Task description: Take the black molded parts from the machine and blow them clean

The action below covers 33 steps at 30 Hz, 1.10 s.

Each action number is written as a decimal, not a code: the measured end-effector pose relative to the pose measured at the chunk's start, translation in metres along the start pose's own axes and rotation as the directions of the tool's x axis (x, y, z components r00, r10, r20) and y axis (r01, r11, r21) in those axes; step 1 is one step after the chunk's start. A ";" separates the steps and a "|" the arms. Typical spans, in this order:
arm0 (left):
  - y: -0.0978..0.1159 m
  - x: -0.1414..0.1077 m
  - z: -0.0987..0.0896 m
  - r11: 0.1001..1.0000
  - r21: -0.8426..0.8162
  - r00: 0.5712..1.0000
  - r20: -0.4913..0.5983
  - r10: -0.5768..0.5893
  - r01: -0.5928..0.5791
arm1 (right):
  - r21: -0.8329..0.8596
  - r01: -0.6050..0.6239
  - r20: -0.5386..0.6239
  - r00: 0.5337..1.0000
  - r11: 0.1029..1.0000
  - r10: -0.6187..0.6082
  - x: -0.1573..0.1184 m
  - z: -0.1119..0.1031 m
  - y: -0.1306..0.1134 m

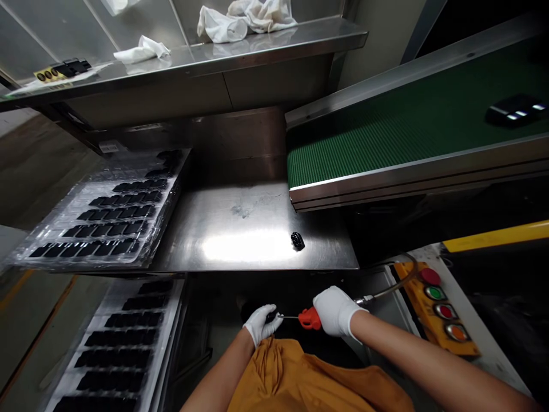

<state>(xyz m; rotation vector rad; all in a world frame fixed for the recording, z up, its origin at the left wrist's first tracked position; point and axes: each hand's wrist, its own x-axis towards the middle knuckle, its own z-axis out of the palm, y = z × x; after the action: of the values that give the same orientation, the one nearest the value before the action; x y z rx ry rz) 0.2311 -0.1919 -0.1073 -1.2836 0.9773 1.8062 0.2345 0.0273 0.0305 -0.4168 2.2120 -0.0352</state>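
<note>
My left hand (pixel 260 325), in a white glove, is closed on a small black part (pixel 271 315) in front of my lap. Gloved in white too, my right hand (pixel 334 311) grips a red air blow gun (pixel 309 319). The gun's thin metal nozzle points left, with its tip close to the black part; whether they touch I cannot tell. A hose (pixel 392 289) runs from the gun towards the right. Another small black part (pixel 297 241) lies on the steel table (pixel 189 229) near its front edge.
Left on the table stands a clear tray (pixel 148 229) with rows of black parts; more trays (pixel 165 326) sit below. A green conveyor (pixel 364 137) carries a dark part (pixel 514 110). White cloths (pixel 223 26) lie on a shelf (pixel 257 48). A yellow button box (pixel 441 312) is at right.
</note>
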 end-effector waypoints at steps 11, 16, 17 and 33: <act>0.004 -0.009 -0.009 1.000 0.016 0.994 0.109 -0.019 0.017 | -0.019 0.008 -0.005 1.000 1.000 -0.008 0.010 0.009 0.010; 0.004 -0.014 -0.021 0.992 0.030 0.916 0.380 -0.128 0.126 | -0.011 0.024 -0.041 0.999 1.000 -0.024 0.002 0.001 0.015; 0.004 -0.013 -0.022 0.991 0.054 0.909 0.396 -0.132 0.121 | -0.010 0.032 -0.043 0.999 0.999 -0.032 0.000 0.000 0.015; -0.015 0.011 -0.016 0.806 0.445 0.912 0.308 0.271 -0.390 | 0.005 0.003 -0.017 1.000 1.000 -0.002 -0.002 0.000 0.016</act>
<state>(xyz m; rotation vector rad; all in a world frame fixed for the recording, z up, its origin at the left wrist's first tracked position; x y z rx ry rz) 0.2480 -0.1976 -0.1238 -0.5878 1.4852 1.7358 0.2313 0.0434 0.0291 -0.4177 2.2277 -0.0461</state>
